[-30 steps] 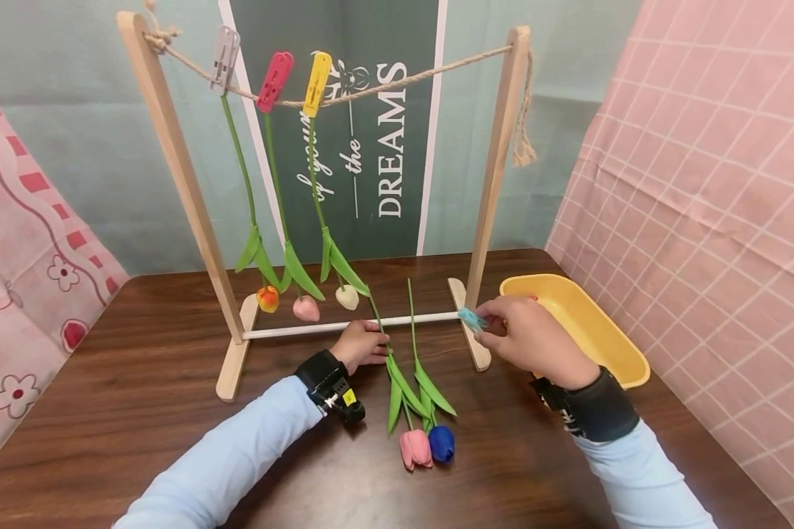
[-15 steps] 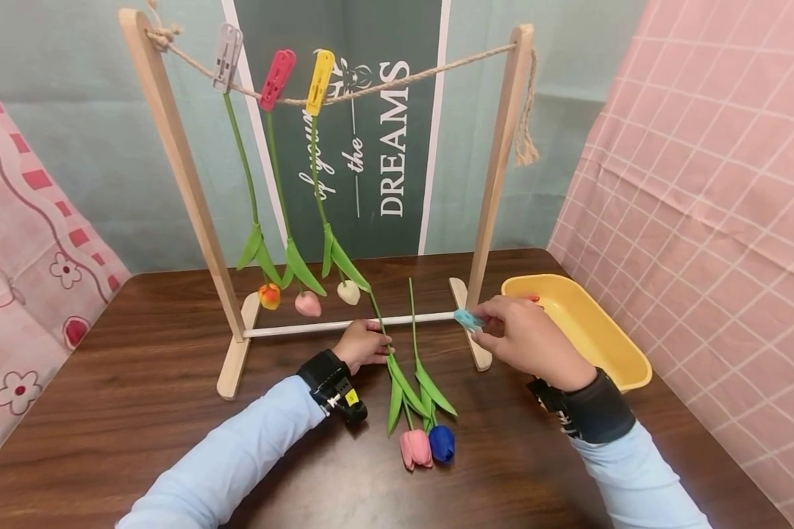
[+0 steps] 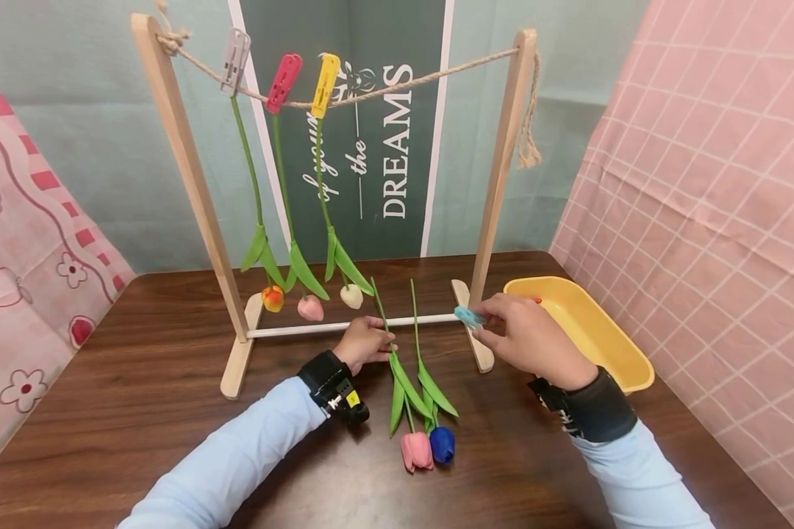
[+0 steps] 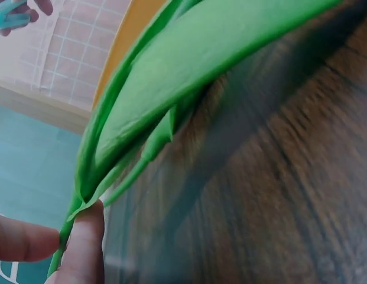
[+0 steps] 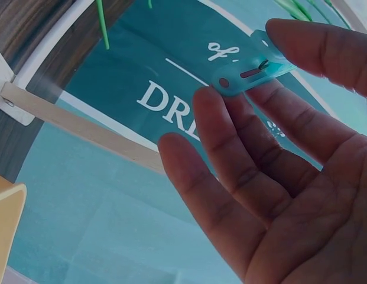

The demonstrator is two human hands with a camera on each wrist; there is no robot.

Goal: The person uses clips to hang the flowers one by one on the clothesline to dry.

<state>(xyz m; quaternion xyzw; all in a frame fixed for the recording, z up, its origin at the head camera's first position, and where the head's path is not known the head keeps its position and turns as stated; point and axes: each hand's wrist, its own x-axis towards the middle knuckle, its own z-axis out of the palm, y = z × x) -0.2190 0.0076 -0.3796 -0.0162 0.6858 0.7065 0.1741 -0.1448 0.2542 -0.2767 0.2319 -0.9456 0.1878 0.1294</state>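
My left hand (image 3: 365, 344) pinches the green stem of a pink tulip (image 3: 417, 451) between thumb and finger, close to its leaves (image 4: 165, 77). The bloom points toward me, low over or on the table. Right beside it lies a blue tulip (image 3: 442, 445) with its stem pointing away. My right hand (image 3: 536, 342) holds a light blue clothespin (image 5: 254, 68) between thumb and fingers, near the foot of the rack's right post. Three tulips hang heads down from the rope (image 3: 430, 78), under a grey clothespin (image 3: 235, 62), a red clothespin (image 3: 284, 83) and a yellow clothespin (image 3: 326, 86).
The wooden rack (image 3: 195, 176) spans the back of the table, with a white bar (image 3: 304, 330) low between its feet. At the right stands a yellow tray (image 3: 602, 323) with something red inside. Pink cloth (image 3: 695, 206) borders the right side.
The view has shifted slightly. The pink tulip's stem end now shows apart from the hanging white tulip's leaf. Both hands keep their holds, and the light blue clothespin has turned a little.
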